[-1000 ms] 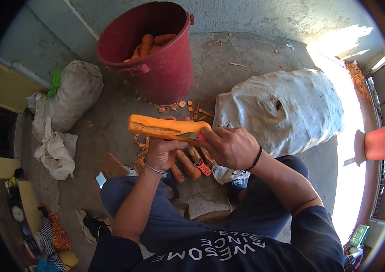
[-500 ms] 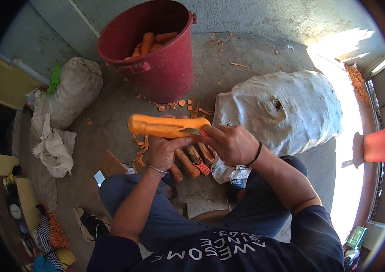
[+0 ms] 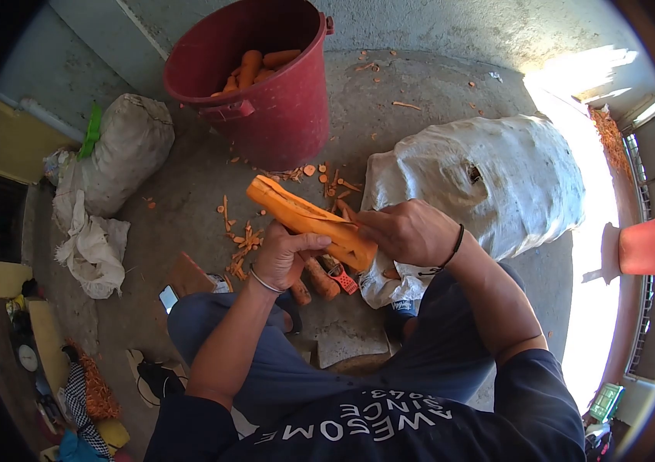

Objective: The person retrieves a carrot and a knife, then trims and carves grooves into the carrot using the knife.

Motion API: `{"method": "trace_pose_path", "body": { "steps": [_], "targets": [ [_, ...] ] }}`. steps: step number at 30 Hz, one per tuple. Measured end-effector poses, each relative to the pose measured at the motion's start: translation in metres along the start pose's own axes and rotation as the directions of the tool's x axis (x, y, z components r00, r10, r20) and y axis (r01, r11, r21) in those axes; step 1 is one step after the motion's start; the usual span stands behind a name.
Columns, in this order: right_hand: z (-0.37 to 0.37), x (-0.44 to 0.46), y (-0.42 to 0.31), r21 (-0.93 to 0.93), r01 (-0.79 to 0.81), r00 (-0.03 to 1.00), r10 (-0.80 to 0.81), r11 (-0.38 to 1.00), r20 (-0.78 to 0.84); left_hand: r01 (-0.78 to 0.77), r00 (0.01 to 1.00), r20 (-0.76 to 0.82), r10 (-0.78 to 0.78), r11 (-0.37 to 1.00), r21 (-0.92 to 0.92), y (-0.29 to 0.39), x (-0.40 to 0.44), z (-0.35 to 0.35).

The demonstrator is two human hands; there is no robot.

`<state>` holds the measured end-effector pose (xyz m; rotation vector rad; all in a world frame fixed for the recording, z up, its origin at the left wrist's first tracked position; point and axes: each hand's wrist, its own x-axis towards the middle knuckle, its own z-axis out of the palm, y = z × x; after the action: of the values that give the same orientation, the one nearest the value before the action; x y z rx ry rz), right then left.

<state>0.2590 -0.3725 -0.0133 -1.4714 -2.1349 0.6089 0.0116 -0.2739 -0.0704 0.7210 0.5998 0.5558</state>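
Note:
My left hand is wrapped round a large peeled carrot, which slants from upper left down to lower right. A long dark groove runs along its upper side, and there is a dark gap near the lower end. My right hand is closed at the carrot's right end on a small knife, mostly hidden by the fingers; only a thin dark edge of it shows against the carrot. Below the carrot lie several unpeeled carrots on the floor, with a red peeler beside them.
A dark red bucket holding peeled carrots stands ahead. A full white sack lies on the right; another sack stands on the left. Carrot scraps litter the floor. A phone lies by my left knee.
The carrot has turned from nearly level to slanting, its right end now lower and nearer me. My right hand has shifted slightly right and up along with the knife.

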Motion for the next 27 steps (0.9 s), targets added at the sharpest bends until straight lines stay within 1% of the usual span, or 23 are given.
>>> {"method": "trace_pose_path", "body": {
  "steps": [1, 2, 4, 8, 10, 14, 16, 17, 19, 20, 22, 23, 25, 26, 27],
  "targets": [
    [0.002, 0.000, 0.000, -0.029, 0.024, 0.997, -0.025, 0.999, -0.067, 0.015, 1.000, -0.023, -0.016, 1.000, -0.026, -0.001, -0.001, 0.002],
    [0.002, -0.001, 0.002, -0.026, 0.021, 0.998, -0.023, 0.999, -0.065, 0.019, 0.999, -0.026, -0.019, 0.999, -0.027, -0.002, -0.001, 0.001],
    [0.002, -0.001, 0.009, 0.024, 0.023, 0.999, -0.024, 0.999, 0.040, 0.038, 0.999, 0.030, -0.035, 0.995, -0.095, -0.005, 0.002, -0.005],
    [-0.001, -0.002, 0.012, 0.066, 0.039, 0.997, -0.043, 0.997, 0.063, 0.035, 0.999, 0.030, -0.032, 0.995, -0.094, -0.008, 0.006, -0.010],
    [0.002, -0.001, 0.011, 0.075, 0.027, 1.000, -0.028, 0.997, 0.012, 0.026, 0.999, 0.024, -0.024, 0.995, -0.101, -0.006, 0.007, -0.009],
    [0.005, 0.001, 0.012, 0.055, 0.068, 0.998, -0.067, 0.996, -0.019, 0.036, 0.998, 0.049, -0.032, 0.996, -0.085, -0.010, 0.005, -0.013],
    [0.007, 0.002, 0.015, 0.107, 0.064, 0.997, -0.058, 0.992, -0.054, 0.072, 0.994, 0.103, -0.046, 0.964, -0.256, -0.012, 0.004, -0.010],
    [0.006, 0.002, 0.013, 0.105, 0.065, 0.997, -0.060, 0.992, -0.053, 0.070, 0.994, 0.104, -0.044, 0.964, -0.257, -0.013, 0.003, -0.011],
    [0.002, 0.003, 0.009, 0.164, 0.023, 0.999, -0.017, 0.986, -0.040, 0.097, 0.991, 0.115, -0.063, 0.943, -0.318, -0.013, 0.002, -0.011],
    [0.003, 0.004, 0.008, 0.162, 0.026, 0.999, -0.020, 0.986, -0.040, 0.094, 0.992, 0.115, -0.060, 0.944, -0.318, -0.012, 0.002, -0.011],
    [0.007, 0.003, 0.006, 0.206, 0.020, 0.996, -0.002, 0.978, -0.084, 0.049, 0.996, 0.081, -0.032, 0.973, -0.224, -0.010, 0.002, -0.009],
    [0.007, 0.003, 0.005, 0.207, 0.017, 0.997, 0.000, 0.978, -0.082, 0.052, 0.996, 0.081, -0.034, 0.973, -0.226, -0.011, 0.003, -0.012],
    [0.006, 0.003, 0.002, 0.358, -0.092, 0.985, 0.136, 0.929, -0.101, 0.152, 0.987, 0.118, -0.112, 0.893, -0.423, -0.014, 0.007, -0.021],
    [0.004, 0.005, 0.002, 0.359, -0.091, 0.986, 0.135, 0.929, -0.098, 0.150, 0.987, 0.116, -0.111, 0.892, -0.425, -0.014, 0.008, -0.025],
    [0.003, 0.007, 0.001, 0.364, -0.117, 0.973, 0.180, 0.924, -0.144, 0.215, 0.973, 0.160, -0.168, 0.910, -0.353, -0.011, 0.007, -0.026]
  ]
}}
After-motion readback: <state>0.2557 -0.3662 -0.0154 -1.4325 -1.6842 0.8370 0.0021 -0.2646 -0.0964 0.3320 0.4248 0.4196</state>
